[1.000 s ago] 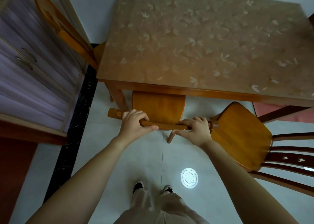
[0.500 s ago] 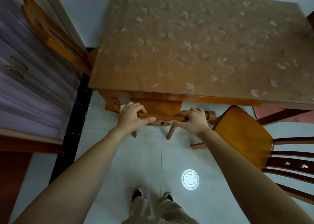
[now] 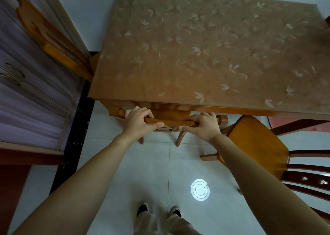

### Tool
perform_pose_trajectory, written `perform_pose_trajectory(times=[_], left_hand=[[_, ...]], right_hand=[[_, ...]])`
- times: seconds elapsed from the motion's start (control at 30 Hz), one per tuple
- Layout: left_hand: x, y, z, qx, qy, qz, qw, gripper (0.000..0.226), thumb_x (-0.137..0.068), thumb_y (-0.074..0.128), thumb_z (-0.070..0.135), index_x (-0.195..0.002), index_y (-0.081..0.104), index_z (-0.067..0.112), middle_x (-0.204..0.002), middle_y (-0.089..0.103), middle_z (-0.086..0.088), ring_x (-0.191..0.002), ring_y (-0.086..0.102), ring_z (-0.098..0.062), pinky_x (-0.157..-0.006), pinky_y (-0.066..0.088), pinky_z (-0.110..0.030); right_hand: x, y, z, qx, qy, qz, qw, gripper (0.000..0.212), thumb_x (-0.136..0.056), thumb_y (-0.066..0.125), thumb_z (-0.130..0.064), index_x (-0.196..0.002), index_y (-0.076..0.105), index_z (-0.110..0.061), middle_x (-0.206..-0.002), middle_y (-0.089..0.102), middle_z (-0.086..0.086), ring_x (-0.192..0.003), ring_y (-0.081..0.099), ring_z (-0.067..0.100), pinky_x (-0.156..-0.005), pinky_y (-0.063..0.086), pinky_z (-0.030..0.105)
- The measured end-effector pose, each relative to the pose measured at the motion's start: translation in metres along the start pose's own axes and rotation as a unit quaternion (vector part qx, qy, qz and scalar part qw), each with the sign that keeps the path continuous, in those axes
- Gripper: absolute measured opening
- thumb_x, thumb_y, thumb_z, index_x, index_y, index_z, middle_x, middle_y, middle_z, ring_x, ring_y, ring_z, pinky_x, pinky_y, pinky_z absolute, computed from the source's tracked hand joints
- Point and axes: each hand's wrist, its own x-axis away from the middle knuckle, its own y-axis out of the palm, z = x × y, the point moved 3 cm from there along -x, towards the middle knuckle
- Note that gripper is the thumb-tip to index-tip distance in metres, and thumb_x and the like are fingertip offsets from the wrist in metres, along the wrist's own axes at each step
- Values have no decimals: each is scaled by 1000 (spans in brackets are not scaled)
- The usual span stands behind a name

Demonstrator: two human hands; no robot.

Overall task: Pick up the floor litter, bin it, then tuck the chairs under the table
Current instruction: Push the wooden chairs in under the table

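Observation:
A wooden chair (image 3: pixel 171 122) stands at the near edge of the table (image 3: pixel 205 56), its seat hidden under the tabletop. Only its top rail and two back legs show. My left hand (image 3: pixel 138 121) grips the left part of the top rail. My right hand (image 3: pixel 202 126) grips the right part. A second wooden chair (image 3: pixel 257 145) stands to the right, turned sideways, with its seat out from under the table. A third chair (image 3: pixel 51 38) sits at the table's left end, its seat mostly under the tabletop.
A cabinet with purple-lined drawers (image 3: pixel 30 84) stands on the left beside a black floor strip (image 3: pixel 78 127). A round light reflection (image 3: pixel 200 190) lies on the pale tiles near my shoes (image 3: pixel 159 209). A pink mat (image 3: pixel 294 124) shows under the table's right side.
Both hands have pushed the chair forward. Its seat, visible a second ago, has slid under the tabletop, and the top rail now sits close to the table edge.

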Motion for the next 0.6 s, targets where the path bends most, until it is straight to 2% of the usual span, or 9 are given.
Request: perform_pose_trajectory(times=[0.3, 0.5, 0.6], left_hand=[[-12, 3, 1, -1, -5, -3, 1000, 46, -69, 60, 75, -72, 59, 29, -78, 55, 20, -89, 47, -8, -81, 21, -31], [-18, 4, 2, -5, -5, 3, 1000, 44, -70, 62, 74, -72, 59, 29, -78, 54, 20, -89, 45, -7, -80, 19, -30], [-22, 4, 1, 0, -4, 5, 1000, 47, -69, 59, 75, -72, 60, 29, -78, 54, 20, -89, 45, -7, -81, 19, -30]], right_hand=[[-10, -6, 5, -5, 5, -12, 1000, 77, -71, 32, -85, -114, 70, -34, -112, 69, -8, -114, 50, 16, -102, 20, 32], [-15, -7, 8, 6, 4, -11, 1000, 77, -72, 31, -85, -113, 71, -33, -113, 70, -7, -118, 50, 17, -104, 21, 34], [-19, -9, 10, 1, 2, -7, 1000, 65, -78, 42, -79, -110, 72, -32, -112, 70, -7, -118, 50, 17, -104, 21, 35]])
